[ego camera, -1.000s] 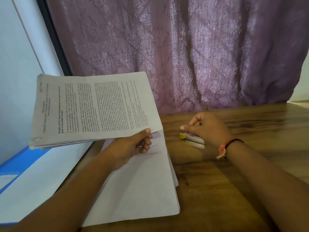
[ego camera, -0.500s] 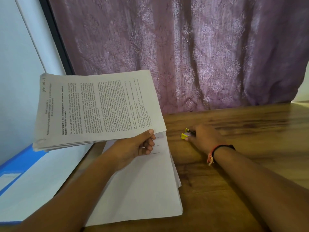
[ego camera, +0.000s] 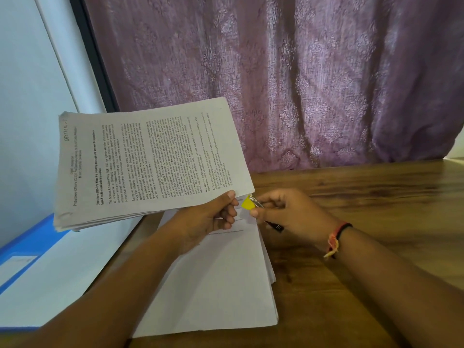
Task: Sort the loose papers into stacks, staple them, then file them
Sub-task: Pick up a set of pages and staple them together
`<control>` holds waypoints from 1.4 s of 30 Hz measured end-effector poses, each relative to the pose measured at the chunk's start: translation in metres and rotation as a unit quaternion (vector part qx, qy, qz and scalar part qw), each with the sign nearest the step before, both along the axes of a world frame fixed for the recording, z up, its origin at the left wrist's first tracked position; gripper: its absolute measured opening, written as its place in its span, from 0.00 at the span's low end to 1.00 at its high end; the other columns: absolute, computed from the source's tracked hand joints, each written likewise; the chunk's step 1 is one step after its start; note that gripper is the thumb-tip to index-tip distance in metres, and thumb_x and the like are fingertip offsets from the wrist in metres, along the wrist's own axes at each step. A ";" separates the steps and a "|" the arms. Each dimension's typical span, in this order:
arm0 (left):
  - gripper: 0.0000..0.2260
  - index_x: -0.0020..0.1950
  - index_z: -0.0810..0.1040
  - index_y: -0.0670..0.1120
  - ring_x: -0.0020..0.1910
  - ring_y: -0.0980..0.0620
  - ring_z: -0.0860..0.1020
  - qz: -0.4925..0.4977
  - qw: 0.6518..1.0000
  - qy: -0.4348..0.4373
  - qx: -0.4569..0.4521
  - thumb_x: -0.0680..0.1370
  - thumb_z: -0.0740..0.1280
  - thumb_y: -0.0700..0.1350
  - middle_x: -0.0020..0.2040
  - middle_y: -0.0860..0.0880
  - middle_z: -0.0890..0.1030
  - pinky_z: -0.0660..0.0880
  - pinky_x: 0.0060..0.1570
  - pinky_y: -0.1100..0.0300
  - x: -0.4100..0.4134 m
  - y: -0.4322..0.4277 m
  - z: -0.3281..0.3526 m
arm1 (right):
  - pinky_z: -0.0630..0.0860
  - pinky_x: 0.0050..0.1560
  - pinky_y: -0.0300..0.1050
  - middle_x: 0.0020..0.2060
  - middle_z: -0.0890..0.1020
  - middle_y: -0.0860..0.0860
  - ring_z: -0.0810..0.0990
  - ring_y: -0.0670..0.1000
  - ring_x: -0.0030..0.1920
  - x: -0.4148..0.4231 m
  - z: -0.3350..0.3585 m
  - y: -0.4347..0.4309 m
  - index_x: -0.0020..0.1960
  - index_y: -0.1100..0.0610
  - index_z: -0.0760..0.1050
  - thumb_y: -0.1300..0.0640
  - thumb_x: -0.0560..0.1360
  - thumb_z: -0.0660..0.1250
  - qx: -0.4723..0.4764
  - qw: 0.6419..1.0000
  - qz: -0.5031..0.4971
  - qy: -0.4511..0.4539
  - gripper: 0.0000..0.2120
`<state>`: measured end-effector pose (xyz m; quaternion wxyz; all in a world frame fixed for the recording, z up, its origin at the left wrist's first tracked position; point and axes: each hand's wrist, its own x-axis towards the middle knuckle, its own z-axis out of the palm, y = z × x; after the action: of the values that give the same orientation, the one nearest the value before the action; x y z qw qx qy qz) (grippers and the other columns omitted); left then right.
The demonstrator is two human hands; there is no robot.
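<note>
My left hand [ego camera: 213, 217] holds a sheaf of printed papers [ego camera: 150, 162] by its lower right corner, lifted above the table and tilted toward me. My right hand [ego camera: 288, 214] grips a small stapler with a yellow tip [ego camera: 248, 204] and black body, raised off the table, its tip right by the held corner of the sheaf. A second stack of white papers [ego camera: 221, 285] lies flat on the wooden table [ego camera: 364, 197] under my left forearm.
A blue file folder [ego camera: 30, 249] with a white sheet on it lies at the left table edge. A purple patterned curtain [ego camera: 301, 84] hangs behind the table. A white wall and dark frame stand at the left.
My right hand closed on the stapler on the table, lifted it and brought it left to the corner of the held sheaf. The left hand kept the sheaf up.
</note>
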<state>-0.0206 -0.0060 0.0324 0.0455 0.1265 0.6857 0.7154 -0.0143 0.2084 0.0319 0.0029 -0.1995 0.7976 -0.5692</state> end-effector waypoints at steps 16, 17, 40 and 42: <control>0.07 0.52 0.81 0.41 0.35 0.51 0.80 0.002 0.999 0.022 -0.040 0.81 0.67 0.44 0.38 0.45 0.81 0.80 0.37 0.60 -0.001 -0.001 -0.001 | 0.83 0.48 0.43 0.53 0.85 0.60 0.84 0.50 0.47 0.007 0.000 -0.012 0.57 0.63 0.81 0.56 0.77 0.68 -0.251 0.955 0.009 -0.161 0.13; 0.07 0.52 0.81 0.41 0.35 0.51 0.80 0.004 0.999 0.022 -0.043 0.81 0.68 0.44 0.38 0.44 0.81 0.80 0.37 0.60 -0.001 -0.002 -0.001 | 0.83 0.47 0.43 0.52 0.85 0.60 0.84 0.50 0.46 0.007 0.002 -0.011 0.56 0.63 0.81 0.55 0.77 0.68 -0.254 0.952 0.009 -0.171 0.13; 0.09 0.50 0.81 0.41 0.35 0.51 0.80 -0.015 0.996 0.006 -0.086 0.82 0.67 0.46 0.37 0.45 0.81 0.80 0.38 0.61 0.002 -0.004 0.002 | 0.81 0.38 0.37 0.45 0.86 0.57 0.83 0.46 0.39 0.001 0.005 -0.004 0.54 0.64 0.80 0.56 0.76 0.69 -0.195 0.964 0.006 -0.180 0.13; 0.09 0.50 0.81 0.41 0.36 0.51 0.80 -0.016 0.996 0.005 -0.085 0.82 0.67 0.46 0.37 0.45 0.81 0.80 0.38 0.61 0.002 -0.005 0.002 | 0.81 0.37 0.36 0.44 0.86 0.57 0.82 0.45 0.37 0.000 0.005 -0.005 0.53 0.64 0.80 0.56 0.76 0.69 -0.189 0.966 0.003 -0.176 0.12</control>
<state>-0.0183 -0.0108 0.0342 0.0641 0.1369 0.7423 0.6529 -0.0146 0.2033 0.0364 0.1070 -0.0951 0.6616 -0.7361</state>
